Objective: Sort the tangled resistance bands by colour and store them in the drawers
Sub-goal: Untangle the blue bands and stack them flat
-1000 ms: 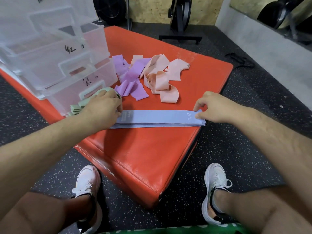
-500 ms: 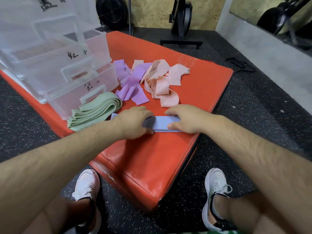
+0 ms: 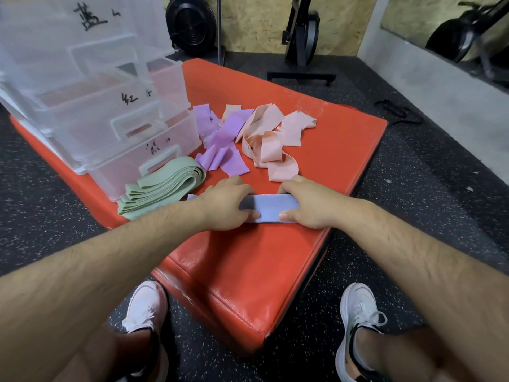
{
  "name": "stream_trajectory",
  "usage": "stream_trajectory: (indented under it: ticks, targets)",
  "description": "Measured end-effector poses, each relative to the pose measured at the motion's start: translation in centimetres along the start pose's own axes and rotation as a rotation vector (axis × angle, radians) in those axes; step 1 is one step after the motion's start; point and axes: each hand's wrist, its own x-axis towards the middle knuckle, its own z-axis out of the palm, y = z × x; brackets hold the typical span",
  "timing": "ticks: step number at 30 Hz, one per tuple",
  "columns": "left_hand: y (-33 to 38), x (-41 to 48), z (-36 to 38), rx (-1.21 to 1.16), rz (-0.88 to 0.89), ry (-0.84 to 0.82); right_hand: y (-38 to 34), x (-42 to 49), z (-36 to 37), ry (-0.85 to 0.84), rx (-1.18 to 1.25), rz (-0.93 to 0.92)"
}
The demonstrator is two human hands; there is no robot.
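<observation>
From the head view we look down on a red padded box [image 3: 275, 271] standing on speckled black floor [image 3: 413, 194]. Near its right edge lies the blue band [image 3: 272, 208], folded flat. Both hands are clamped on it. The left hand [image 3: 228, 205] curls over its left part, thumb at the near edge. The right hand [image 3: 311, 205] does the same on its right end. The two hands sit close together, with a short stretch of band bare between them. The left hand and wrist hide much of the band, and only a small corner shows to the left of the wrist.

Left of the hands, a folded stack of green bands [image 3: 165, 188] lies right against the front of the lowest drawer, covering part of its handle. The clear drawers [image 3: 110, 111] stand at the far left, pulled out in steps, each marked in black handwriting. Beyond the hands, the purple bands [image 3: 223, 144] and peach bands [image 3: 272, 144] lie in loose, overlapping heaps. One peach loop ends just beside the fingers of the right hand.

Two white shoes [image 3: 146, 307] rest on the floor at the near side. A black exercise machine [image 3: 303, 37] stands by the far wall, and a black strap [image 3: 396, 111] lies on the floor at the far right.
</observation>
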Motion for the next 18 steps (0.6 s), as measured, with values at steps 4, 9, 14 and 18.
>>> stream_trajectory:
  ticks: [4,9,14,18]
  targets:
    - [0.1,-0.5,0.3,0.052,0.050,0.046,-0.3,-0.7,0.7,0.051,-0.052,-0.006]
    - [0.3,-0.5,0.2,0.059,0.017,0.016,-0.3,-1.1,0.9,0.060,-0.024,0.005]
    - [0.9,-0.6,0.0,0.097,0.047,0.060,-0.8,-1.5,0.7,0.060,-0.091,0.014]
    - [0.8,-1.8,1.4,0.293,0.195,0.229,-1.6,-2.9,2.2,0.227,-0.256,-0.049]
